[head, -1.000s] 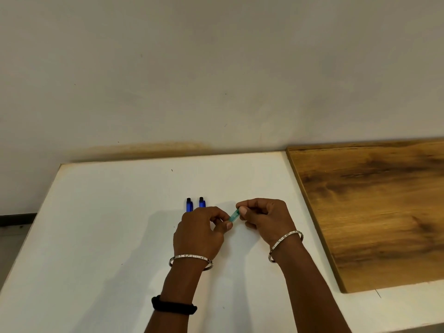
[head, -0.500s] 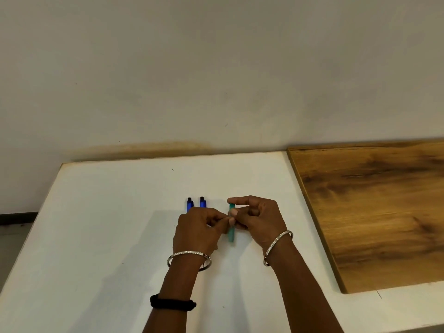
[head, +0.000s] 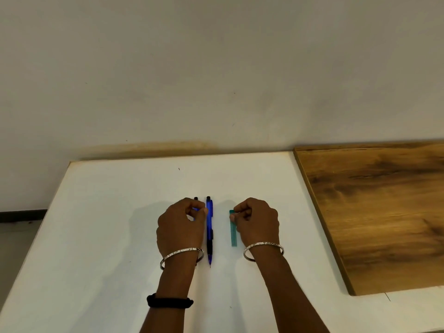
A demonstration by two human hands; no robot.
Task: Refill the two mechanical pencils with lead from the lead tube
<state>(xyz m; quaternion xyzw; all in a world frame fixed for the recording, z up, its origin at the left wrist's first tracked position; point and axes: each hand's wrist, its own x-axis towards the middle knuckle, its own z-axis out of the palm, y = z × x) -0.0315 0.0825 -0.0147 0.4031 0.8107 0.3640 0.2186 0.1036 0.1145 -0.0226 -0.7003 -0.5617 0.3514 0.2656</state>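
Note:
Two blue mechanical pencils lie side by side on the white table [head: 101,236], tips toward me. The right pencil [head: 209,227] is in full view. The left pencil [head: 196,199] is mostly hidden under my left hand [head: 180,227]; only its black cap and a bit of blue between the fingers show. That hand's thumb and fingers are curled on this pencil. The green lead tube [head: 232,234] lies flat to the right of the pencils. My right hand [head: 258,222] is curled beside it, fingertips pinching its far end.
A brown wooden board [head: 374,212] lies on the right part of the table, its edge close to my right wrist. The wall [head: 216,80] stands just behind the table. The table's left edge drops to the floor.
My hands were together on the lead tube; now they have parted. The tube lies flat at the right, and my left hand has moved left onto the left pencil.

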